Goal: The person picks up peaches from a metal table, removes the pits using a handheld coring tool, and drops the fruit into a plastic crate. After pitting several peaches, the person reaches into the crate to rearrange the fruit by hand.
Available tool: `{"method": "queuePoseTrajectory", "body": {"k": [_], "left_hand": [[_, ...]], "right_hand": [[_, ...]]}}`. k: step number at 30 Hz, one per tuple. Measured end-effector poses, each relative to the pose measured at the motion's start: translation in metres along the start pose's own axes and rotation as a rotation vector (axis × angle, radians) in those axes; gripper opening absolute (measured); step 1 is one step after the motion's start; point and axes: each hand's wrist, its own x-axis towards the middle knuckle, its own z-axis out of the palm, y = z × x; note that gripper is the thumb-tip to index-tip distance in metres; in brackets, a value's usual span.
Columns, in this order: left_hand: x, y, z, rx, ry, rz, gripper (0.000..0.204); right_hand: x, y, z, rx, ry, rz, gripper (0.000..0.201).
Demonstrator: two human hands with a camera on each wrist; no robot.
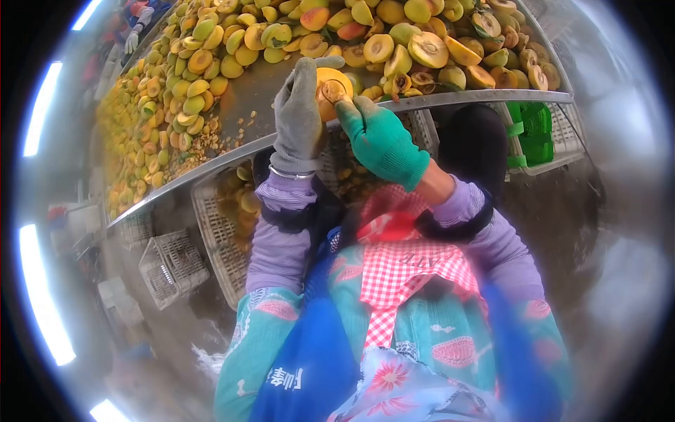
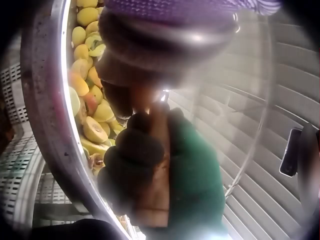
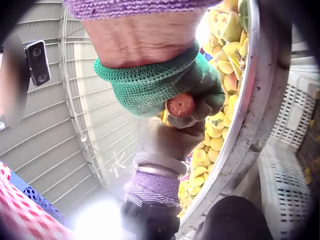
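Observation:
In a grey glove, my left hand point(image 1: 297, 116) holds a yellow peach half point(image 1: 332, 86) at the table's near edge, cut side up, with brown at its centre. The right hand point(image 1: 385, 141), in a green glove, is right against that half, its thumb and finger at the fruit's lower edge. It grips a tool by its handle point(image 2: 159, 185); the handle's round reddish-brown end point(image 3: 180, 105) pokes out of the fist in the right wrist view. The tool's working end is hidden by the hands and fruit.
Many peach halves point(image 1: 427, 49) are heaped on the metal table point(image 1: 249, 88), whose raised rim point(image 1: 232, 149) runs before me. Below it stand plastic crates point(image 1: 218, 239), one holding fruit, and a green basket point(image 1: 536, 133) at right. Another person's gloved hand point(image 1: 131, 42) shows far left.

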Motion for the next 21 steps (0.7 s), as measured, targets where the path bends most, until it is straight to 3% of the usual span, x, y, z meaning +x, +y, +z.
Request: {"method": "queuePoseTrajectory", "body": {"k": [2, 4, 6, 8, 12, 15, 16, 19, 21], "left_hand": [[-0.002, 0.001, 0.001, -0.046, 0.012, 0.008, 0.032], [-0.004, 0.002, 0.0, 0.104, 0.017, 0.127, 0.04], [-0.006, 0.002, -0.001, 0.48, 0.01, 0.363, 0.04], [-0.006, -0.006, 0.001, 0.065, 0.047, 0.099, 0.029], [-0.007, -0.005, 0.012, -0.342, 0.163, -0.221, 0.034], [-0.007, 0.004, 0.018, -0.279, 0.165, -0.27, 0.043], [-0.007, 0.002, 0.016, -0.252, 0.109, -0.271, 0.043], [0.003, -0.002, 0.003, -0.14, -0.108, -0.304, 0.043], [0.014, 0.003, -0.009, -0.031, -0.314, -0.364, 0.043]], "right_hand": [[-0.002, -0.005, -0.002, -0.004, -0.005, 0.003, 0.04], [-0.005, -0.009, -0.005, -0.006, -0.03, 0.028, 0.041], [-0.005, -0.012, -0.006, 0.075, -0.104, 0.125, 0.042], [-0.004, -0.01, -0.004, 0.12, -0.133, 0.153, 0.042], [-0.01, -0.003, 0.007, 0.244, -0.142, 0.151, 0.045], [-0.013, -0.007, 0.007, 0.477, -0.168, 0.231, 0.048], [-0.014, -0.011, 0.006, 0.569, -0.178, 0.263, 0.048], [-0.015, -0.045, -0.029, 0.714, -0.429, 0.626, 0.037], [-0.02, -0.036, -0.022, 1.065, -0.482, 0.668, 0.04]]}}
